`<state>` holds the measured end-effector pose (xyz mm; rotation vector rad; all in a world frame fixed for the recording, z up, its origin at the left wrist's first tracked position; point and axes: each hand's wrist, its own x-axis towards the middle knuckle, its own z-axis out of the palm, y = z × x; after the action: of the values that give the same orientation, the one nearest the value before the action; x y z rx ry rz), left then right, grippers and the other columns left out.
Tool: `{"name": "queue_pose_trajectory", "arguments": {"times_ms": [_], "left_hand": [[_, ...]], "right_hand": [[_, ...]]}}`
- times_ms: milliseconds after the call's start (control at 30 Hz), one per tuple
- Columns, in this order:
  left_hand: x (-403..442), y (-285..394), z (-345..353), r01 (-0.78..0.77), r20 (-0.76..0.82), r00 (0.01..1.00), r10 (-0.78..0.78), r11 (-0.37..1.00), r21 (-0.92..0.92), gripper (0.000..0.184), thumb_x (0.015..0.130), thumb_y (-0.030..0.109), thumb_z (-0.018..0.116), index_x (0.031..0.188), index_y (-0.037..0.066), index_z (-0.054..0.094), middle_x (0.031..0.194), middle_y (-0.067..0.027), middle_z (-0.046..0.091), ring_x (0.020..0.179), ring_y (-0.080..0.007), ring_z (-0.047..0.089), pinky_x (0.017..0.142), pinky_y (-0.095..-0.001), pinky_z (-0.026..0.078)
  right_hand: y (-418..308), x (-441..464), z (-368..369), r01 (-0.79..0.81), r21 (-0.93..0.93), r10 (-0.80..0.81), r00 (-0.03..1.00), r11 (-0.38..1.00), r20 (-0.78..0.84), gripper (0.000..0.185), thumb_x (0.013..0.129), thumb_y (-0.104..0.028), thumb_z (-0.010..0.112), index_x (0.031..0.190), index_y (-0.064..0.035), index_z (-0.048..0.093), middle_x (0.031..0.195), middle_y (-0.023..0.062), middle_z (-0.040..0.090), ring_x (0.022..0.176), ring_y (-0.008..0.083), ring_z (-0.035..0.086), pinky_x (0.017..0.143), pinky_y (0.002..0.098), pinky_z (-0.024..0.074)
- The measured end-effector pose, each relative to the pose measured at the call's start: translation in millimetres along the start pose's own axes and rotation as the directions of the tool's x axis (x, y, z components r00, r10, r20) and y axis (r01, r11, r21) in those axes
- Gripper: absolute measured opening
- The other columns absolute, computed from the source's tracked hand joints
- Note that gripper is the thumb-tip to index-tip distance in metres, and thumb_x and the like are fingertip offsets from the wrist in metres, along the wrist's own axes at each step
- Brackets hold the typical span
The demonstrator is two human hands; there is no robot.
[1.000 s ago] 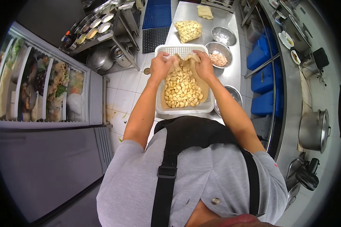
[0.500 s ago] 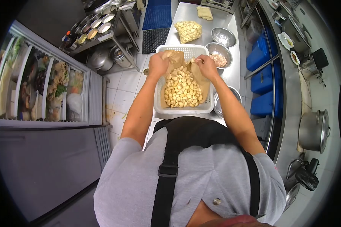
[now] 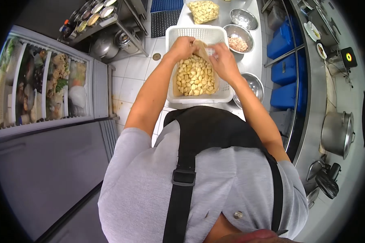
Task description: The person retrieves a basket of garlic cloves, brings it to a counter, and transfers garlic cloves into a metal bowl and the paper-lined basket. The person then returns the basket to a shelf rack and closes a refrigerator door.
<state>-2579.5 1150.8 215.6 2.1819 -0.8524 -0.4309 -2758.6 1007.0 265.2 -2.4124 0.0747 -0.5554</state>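
A white perforated basket (image 3: 225, 94) stands on the steel table in front of me. Inside it lies an open brown paper bag (image 3: 202, 50), with many pale peeled cloves (image 3: 195, 77) in it that look like garlic. My left hand (image 3: 182, 47) is closed on the bag's upper edge, toward the basket's far left. At the bag's right side is my right hand (image 3: 224, 62), its fingers partly spread near the paper; the fingertips are blurred, so whether they grip it cannot be made out.
Beyond the basket sits a clear bag of cloves (image 3: 204, 11). To the right are a bowl of pinkish food (image 3: 238, 43), an upper steel bowl (image 3: 244, 19) and a lower steel bowl (image 3: 253, 87). An open fridge (image 3: 48, 85) stands at left.
The view has tilted, so the basket and table appear higher. My left hand has moved inward along the bag's top, and the paper is drawn more together. My right hand's fingers have loosened.
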Motion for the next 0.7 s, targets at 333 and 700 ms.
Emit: {"name": "queue_pose_trajectory", "arguments": {"times_ms": [333, 700], "left_hand": [[17.5, -11.7, -21.7, 0.199, -0.114, 0.979, -0.169, 0.909, 0.366, 0.033, 0.086, 0.013, 0.060, 0.111, -0.005, 0.073, 0.116, -0.0284, 0.070, 0.112, -0.0425, 0.067, 0.097, -0.0444, 0.054], [-22.6, -30.3, -57.5, 0.178, 0.177, 0.940, -0.293, 0.861, 0.476, 0.025, 0.074, -0.003, 0.063, 0.096, -0.006, 0.074, 0.098, -0.0280, 0.073, 0.092, -0.0375, 0.074, 0.079, -0.0447, 0.058]], "right_hand": [[-22.1, -55.7, 35.6, -0.148, -0.107, 0.183, 0.779, 0.983, 0.600, 0.011, 0.081, -0.012, 0.070, 0.086, -0.0028, 0.073, 0.091, 0.0201, 0.073, 0.089, 0.0365, 0.070, 0.079, 0.0466, 0.0541], [-13.9, -60.6, 11.3, -0.074, -0.462, 0.406, 0.612, 0.884, 0.678, 0.033, 0.073, -0.033, 0.081, 0.092, -0.0058, 0.076, 0.093, 0.0188, 0.073, 0.092, 0.0372, 0.068, 0.090, 0.0492, 0.0465]]}}
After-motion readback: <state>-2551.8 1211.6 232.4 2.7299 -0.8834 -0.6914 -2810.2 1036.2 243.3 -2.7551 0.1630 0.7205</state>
